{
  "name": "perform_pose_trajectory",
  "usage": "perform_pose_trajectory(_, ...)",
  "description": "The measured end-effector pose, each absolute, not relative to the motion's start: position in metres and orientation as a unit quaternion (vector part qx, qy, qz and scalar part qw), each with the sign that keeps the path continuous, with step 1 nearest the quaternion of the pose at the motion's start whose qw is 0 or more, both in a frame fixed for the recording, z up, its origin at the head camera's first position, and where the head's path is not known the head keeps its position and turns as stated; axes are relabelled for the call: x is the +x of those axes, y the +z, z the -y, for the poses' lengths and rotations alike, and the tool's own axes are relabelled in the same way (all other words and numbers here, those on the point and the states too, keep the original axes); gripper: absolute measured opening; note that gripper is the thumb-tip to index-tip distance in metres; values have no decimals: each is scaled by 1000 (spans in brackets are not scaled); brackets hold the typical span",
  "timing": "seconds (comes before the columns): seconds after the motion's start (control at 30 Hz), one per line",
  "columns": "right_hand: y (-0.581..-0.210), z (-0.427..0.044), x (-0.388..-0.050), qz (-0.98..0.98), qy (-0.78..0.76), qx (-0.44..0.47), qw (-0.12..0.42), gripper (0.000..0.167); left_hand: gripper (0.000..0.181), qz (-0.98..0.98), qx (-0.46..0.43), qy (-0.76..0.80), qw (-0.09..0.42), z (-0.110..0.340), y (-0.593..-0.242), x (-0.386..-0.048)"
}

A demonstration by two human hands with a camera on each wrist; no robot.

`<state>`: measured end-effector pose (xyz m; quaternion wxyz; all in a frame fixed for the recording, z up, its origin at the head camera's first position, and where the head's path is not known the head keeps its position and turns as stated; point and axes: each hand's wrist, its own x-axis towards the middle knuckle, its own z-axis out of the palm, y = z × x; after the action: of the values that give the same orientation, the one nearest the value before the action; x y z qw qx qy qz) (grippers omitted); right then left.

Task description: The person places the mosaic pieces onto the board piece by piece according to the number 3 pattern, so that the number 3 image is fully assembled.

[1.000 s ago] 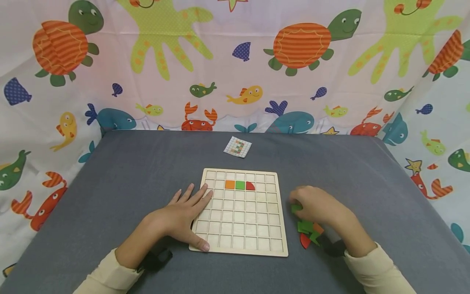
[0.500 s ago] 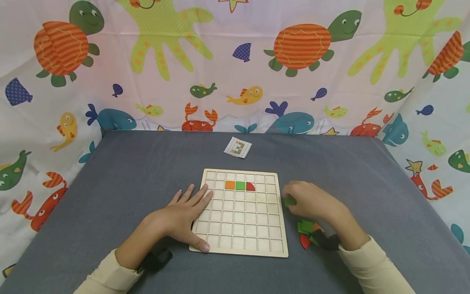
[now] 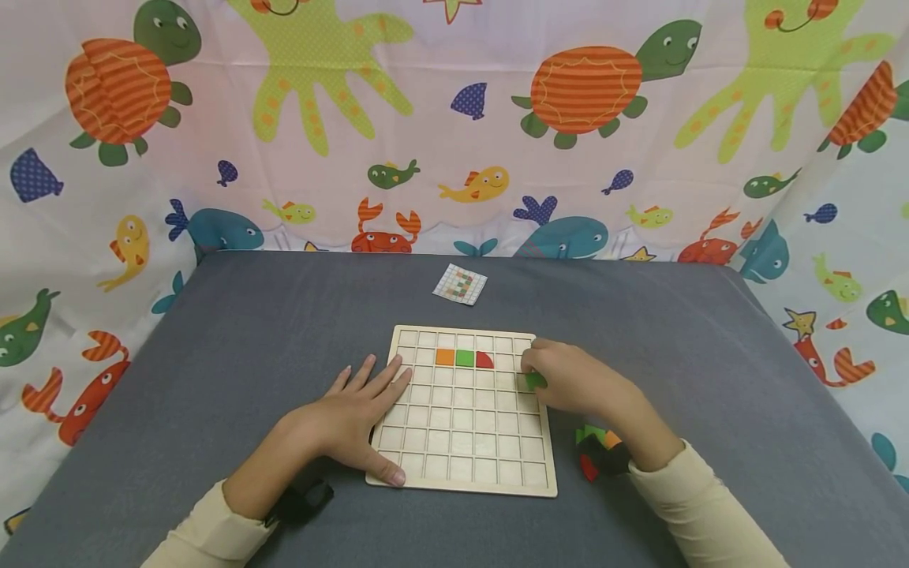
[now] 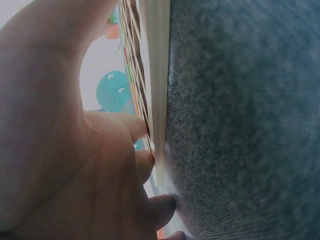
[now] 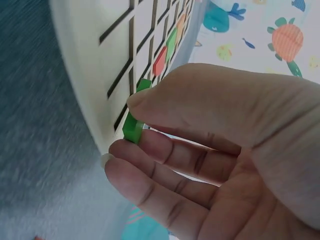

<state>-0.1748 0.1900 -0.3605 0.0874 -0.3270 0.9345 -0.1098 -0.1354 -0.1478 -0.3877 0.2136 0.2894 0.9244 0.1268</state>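
Observation:
A wooden grid board [image 3: 461, 422] lies flat, with an orange square [image 3: 445, 357], a green square [image 3: 465, 358] and a red quarter-round piece [image 3: 484, 360] side by side in its second row. My left hand [image 3: 351, 422] rests spread on the board's left edge, fingers straight. Over the right edge, my right hand [image 3: 578, 379] pinches a green piece [image 3: 536, 381]. The right wrist view shows that green piece [image 5: 132, 129] between thumb and fingers, close to the grid, its middle hidden by the thumb.
Right of the board lies a small pile of green, orange and red pieces [image 3: 589, 467], partly hidden behind a dark band at my right wrist. A small card with a coloured grid pattern [image 3: 460, 284] lies behind the board. A printed sea-animal curtain [image 3: 426, 213] hangs beyond the grey table.
My right hand has moved left and away from the pile to the board's right edge, carrying the green piece. My left hand has stayed in place.

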Motion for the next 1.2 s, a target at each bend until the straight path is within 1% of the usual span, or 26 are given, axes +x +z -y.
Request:
perform_pose_trajectory(0.13,-361,-181,-178,-930,-104,-341,90,17,137,-924,290,126,214,148,-388,-135)
perform_pose_trajectory(0.37,-362,-168,-181,-924,-112,-350,102,25,137,-925,287,130,213,149,-388,-135)
perform_pose_trajectory(0.57,-363,-158,-183,-921,-118,-358,98,26,137,-924,287,132,215,149,-389,-136)
perform_pose_trajectory(0.77,-364,-150,-185,-921,-121,-355,108,25,136,-925,287,128,215,148,-389,-136)
perform_pose_trajectory(1.2,-367,-143,-187,-916,-129,-368,89,24,137,-925,286,125,215,148,-390,-137)
